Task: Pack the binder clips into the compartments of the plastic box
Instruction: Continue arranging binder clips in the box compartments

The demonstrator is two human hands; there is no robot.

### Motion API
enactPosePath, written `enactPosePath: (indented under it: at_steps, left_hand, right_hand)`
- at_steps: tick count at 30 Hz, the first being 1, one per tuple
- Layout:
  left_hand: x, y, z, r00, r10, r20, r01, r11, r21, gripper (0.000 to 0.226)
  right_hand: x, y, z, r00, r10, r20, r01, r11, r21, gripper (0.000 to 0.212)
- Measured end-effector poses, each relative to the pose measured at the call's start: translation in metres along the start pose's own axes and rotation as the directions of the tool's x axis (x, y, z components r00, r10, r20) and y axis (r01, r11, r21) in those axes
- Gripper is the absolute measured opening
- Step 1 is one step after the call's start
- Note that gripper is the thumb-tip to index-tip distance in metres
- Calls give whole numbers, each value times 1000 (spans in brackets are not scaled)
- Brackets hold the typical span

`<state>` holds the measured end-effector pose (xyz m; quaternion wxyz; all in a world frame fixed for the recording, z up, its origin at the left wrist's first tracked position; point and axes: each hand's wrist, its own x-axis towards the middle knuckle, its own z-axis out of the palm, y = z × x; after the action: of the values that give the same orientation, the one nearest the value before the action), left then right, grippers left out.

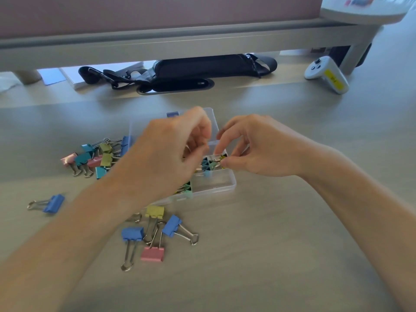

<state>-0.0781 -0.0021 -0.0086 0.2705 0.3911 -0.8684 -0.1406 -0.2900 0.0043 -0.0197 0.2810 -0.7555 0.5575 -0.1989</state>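
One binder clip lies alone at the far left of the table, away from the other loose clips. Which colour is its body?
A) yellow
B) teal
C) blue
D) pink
C: the lone binder clip has a plainly blue body with silver wire handles.

Soft, even light, pale glare on the desk [292, 221], blurred fingers [202, 131], wide-angle bending toward the edges

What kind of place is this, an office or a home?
Probably an office desk: a raised shelf spans the back, a cable slot sits in the desktop, and white papers lie under that shelf.
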Motion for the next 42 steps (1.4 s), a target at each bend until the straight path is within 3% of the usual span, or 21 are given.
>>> enactPosePath:
  at_steps: [3, 8, 12, 14, 16, 19, 23, 29, 36, 42]
  left_hand:
    - [1, -8, -10, 995, -23, -96, 26, 999, 27, 18]
    - [5, -8, 1, 996, -91, -2, 91, 990, 112, 34]
    - [8, -3, 11, 995, -90, -29, 93, 989, 115, 19]
    - [7, -1, 14, 994, -98, 46, 90, 985, 149, 16]
    - [9, -2, 15, 985, -108, 134, 82, 979, 185, 28]
    - [22, 4, 8, 965, -148, 218, 99, 970, 224, 24]
    - [47, 20, 1, 891, -274, 361, 130, 918, 375, 26]
    - [74, 36, 9, 842, -276, 463, 10, 867, 498, 31]
    - [71, 31, 13, 884, -195, 424, -39, 875, 483, 36]
    - [66, 15, -3, 854, -225, 469, 44, 930, 365, 27]
  right_hand:
    - [2, -3, 1, 1000, 1, 10, 0, 997, -73, 8]
    - [2, -9, 0, 1000, -24, 18, 27, 986, -167, 12]
    - [1, -10, 0, 999, -43, 16, 45, 983, -181, 21]
    - [1, -10, -1, 999, -46, 15, 48, 984, -171, 29]
    - [1, -9, -1, 999, -47, 25, 50, 982, -184, 21]
    - [3, -7, 0, 998, -57, 20, 60, 977, -205, 11]
    - [2, -6, 1, 997, -70, 8, 70, 980, -187, 8]
    - [1, -5, -2, 997, -83, -1, 83, 988, -132, 9]
    - [4, 1, -5, 999, -54, 3, 54, 994, -95, 8]
    - [5, 0, -5, 1000, -17, 16, 19, 995, -101, 12]
